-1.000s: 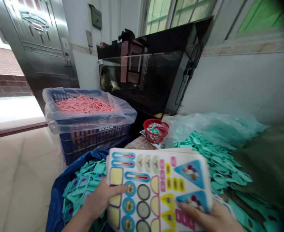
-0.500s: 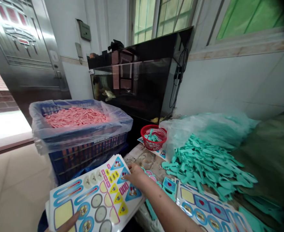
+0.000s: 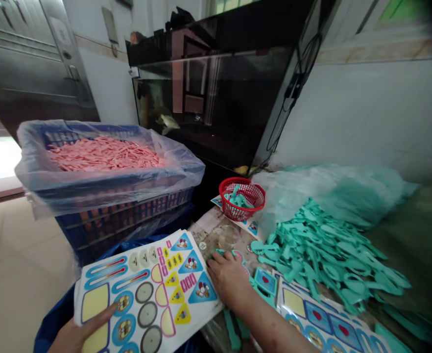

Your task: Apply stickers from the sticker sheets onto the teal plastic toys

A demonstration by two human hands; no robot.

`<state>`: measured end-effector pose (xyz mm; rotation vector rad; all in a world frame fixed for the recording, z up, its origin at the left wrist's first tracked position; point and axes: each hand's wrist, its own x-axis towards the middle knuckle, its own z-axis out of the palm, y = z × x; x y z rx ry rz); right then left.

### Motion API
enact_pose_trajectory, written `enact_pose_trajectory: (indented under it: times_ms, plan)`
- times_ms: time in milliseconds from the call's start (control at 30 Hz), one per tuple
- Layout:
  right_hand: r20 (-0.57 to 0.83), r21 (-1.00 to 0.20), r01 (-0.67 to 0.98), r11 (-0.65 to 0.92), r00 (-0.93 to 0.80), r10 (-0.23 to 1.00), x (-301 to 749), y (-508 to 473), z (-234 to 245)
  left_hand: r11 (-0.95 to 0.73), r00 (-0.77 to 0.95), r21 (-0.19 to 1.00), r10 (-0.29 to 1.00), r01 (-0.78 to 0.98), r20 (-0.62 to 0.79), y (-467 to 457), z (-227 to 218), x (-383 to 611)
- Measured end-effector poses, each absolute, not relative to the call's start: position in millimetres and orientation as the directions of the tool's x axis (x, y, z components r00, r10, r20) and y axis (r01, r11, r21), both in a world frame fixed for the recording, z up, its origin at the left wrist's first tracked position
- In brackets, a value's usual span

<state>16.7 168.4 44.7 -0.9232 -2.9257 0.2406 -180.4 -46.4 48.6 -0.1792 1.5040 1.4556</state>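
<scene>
My left hand grips a stack of sticker sheets at its lower left corner, thumb on top. Thermometers, circles, triangles and yellow squares are printed on the top sheet. Just beyond the stack's right edge, my right hand bends its fingers down over a teal plastic piece, which is largely hidden beneath them. Close to that wrist lies another teal piece with a heart sticker. More sticker sheets rest to the right of my forearm.
A blue crate lined with plastic holds pink pieces. Ahead is a red basket containing a few teal pieces. A heap of teal plastic pieces spills from a clear bag. Behind stands a fish tank.
My right hand has left the edge of the sticker sheets and moved down right onto the teal piece. The left hand still holds the stack. The view has tilted lower.
</scene>
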Motion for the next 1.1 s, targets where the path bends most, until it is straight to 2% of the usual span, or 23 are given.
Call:
enact_pose_trajectory:
  times_ms: [167, 267, 367, 467, 567, 633, 800, 967, 1100]
  plan:
    - [-0.024, -0.055, 0.516, 0.855, -0.857, 0.515, 44, 169, 38, 0.292, -0.509, 0.68, 0.484, -0.672, -0.711, -41, 55, -180]
    - [-0.043, -0.023, 0.521, 0.854, -0.853, 0.519, 59, 168, 41, 0.282, -0.516, 0.689, 0.492, -0.667, -0.701, -40, 56, -178]
    - [-0.04, -0.014, 0.533, 0.846, -0.846, 0.532, 68, 167, 52, 0.281, -0.475, 0.642, 0.48, -0.713, -0.738, -41, 54, -181]
    - [0.031, -0.055, 0.563, 0.825, -0.824, 0.565, 66, 176, 66, 0.26, -0.436, 0.593, 0.473, -0.762, -0.766, -41, 50, -183]
    - [0.203, -0.154, 0.671, 0.725, -0.697, 0.688, 53, 197, 75, 0.257, -0.446, 0.623, 0.507, -0.739, -0.738, -40, 47, -180]
    - [0.252, -0.205, 0.735, 0.646, -0.598, 0.761, 41, 213, 75, 0.267, -0.427, 0.623, 0.532, -0.735, -0.732, -37, 44, -178]
    - [0.191, -0.252, 0.796, 0.551, -0.517, 0.835, 18, 236, 63, 0.275, -0.43, 0.638, 0.545, -0.719, -0.72, -26, 46, -173]
    - [0.132, -0.27, 0.815, 0.512, -0.496, 0.859, 23, 254, 55, 0.228, -0.381, 0.586, 0.571, -0.778, -0.727, -14, 57, -166]
    - [0.103, -0.256, 0.887, 0.385, -0.371, 0.923, 40, 282, 53, 0.216, -0.449, 0.648, 0.563, -0.73, -0.694, 0, 65, -155]
